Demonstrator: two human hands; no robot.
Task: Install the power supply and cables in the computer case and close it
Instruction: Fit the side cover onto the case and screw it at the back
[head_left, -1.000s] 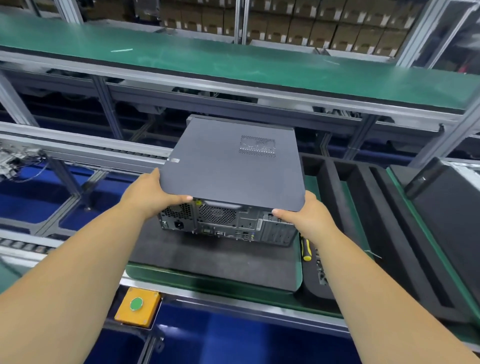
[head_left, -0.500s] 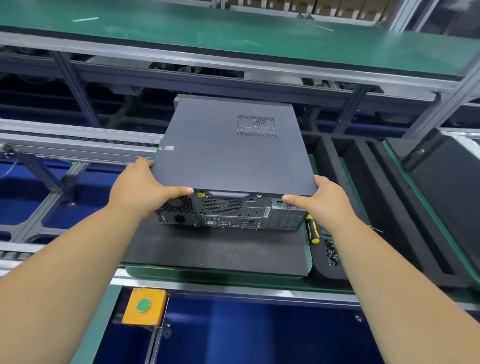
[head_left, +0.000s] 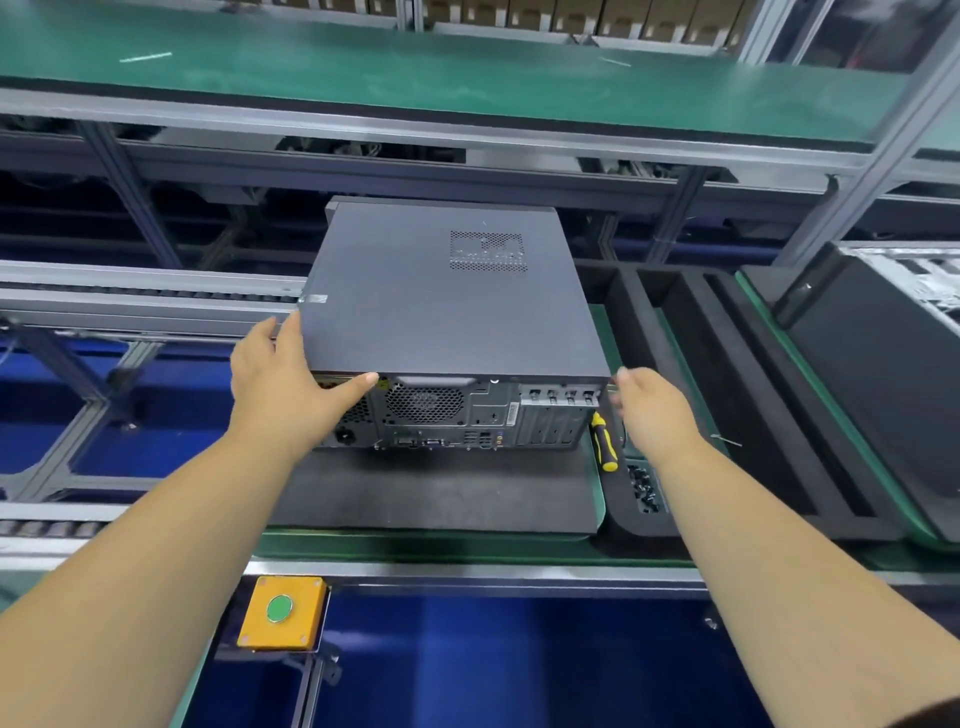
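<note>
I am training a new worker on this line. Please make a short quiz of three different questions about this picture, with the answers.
1. True or false: the computer case has its cover on.
2. Which hand touches the case? A) left hand B) right hand C) both
3. Fill in: the yellow and black tool right of the case is a ____.

Key:
1. True.
2. A. The right one is just off its corner.
3. Screwdriver, lying beside the case.

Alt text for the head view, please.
A closed computer case lies flat on a black mat, rear ports facing the camera. The left hand touches its near left corner; the right hand hovers open beside a screwdriver.
</note>
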